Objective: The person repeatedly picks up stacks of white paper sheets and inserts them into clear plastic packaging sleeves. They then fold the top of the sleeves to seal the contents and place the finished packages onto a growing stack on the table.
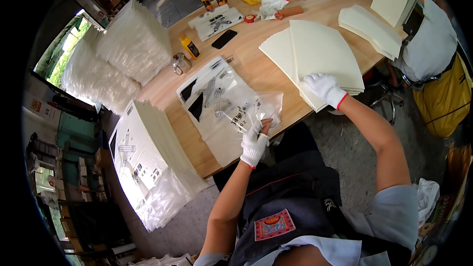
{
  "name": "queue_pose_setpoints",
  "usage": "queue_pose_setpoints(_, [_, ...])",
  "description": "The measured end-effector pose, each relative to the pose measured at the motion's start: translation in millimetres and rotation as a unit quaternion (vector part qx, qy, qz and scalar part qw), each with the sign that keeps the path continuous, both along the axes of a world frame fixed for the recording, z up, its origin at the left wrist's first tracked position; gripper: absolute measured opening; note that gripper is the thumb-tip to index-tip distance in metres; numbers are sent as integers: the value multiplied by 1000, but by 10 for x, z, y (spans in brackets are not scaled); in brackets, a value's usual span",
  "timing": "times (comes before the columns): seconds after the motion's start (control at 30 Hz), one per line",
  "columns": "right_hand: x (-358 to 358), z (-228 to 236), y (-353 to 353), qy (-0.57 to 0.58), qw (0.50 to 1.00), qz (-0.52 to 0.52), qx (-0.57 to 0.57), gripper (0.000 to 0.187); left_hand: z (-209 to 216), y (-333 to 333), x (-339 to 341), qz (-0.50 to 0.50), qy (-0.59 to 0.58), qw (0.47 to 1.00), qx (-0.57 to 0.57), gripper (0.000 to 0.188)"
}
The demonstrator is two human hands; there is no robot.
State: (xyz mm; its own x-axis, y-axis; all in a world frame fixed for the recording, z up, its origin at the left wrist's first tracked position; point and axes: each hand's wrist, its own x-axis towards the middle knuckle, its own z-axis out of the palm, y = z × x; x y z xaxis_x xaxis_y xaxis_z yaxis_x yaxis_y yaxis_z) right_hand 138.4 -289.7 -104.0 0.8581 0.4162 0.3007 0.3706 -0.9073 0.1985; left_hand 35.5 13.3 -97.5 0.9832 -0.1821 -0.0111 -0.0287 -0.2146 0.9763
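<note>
My left hand (254, 140), in a white glove that leaves some fingertips bare, pinches the open edge of a clear plastic bag (268, 106). That bag lies on a flat pile of printed clear bags (207, 93) with black pencil drawings. My right hand (324, 89), in a white glove with a red cuff, lies on the near corner of a fanned stack of cream paper sheets (325, 44). Its fingers are stretched over the top sheet; the thumb's grip cannot be made out.
To the left stands a tall stack of bagged paper (148, 152), with large wrapped bundles (133, 44) behind. On the wooden table (251, 64) are a glass jar (181, 63), an orange bottle (189, 46), a phone (224, 39) and tape (251, 18). A co-worker (431, 39) sits at the right by more sheets (369, 29).
</note>
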Motion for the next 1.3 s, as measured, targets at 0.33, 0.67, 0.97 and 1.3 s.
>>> queue_pose_setpoints(0.33, [-1423, 665, 811, 58, 956, 271, 101, 23, -15, -365, 424, -34, 446, 775, -447, 49])
queue_pose_setpoints(0.67, [-1440, -121, 330, 334, 445, -27, 831, 45, 620, 65, 248, -153, 143, 928, 308, 64])
queue_pose_setpoints(0.97, [-1401, 377, 755, 162, 823, -75, 539, 31, 248, -83, -84, -137, 68, 982, -111, 63])
queue_pose_setpoints(1.3, [-1287, 919, 1149, 178, 964, 193, 45, 15, 1157, 752, -173, -64, -107, 991, -55, 48])
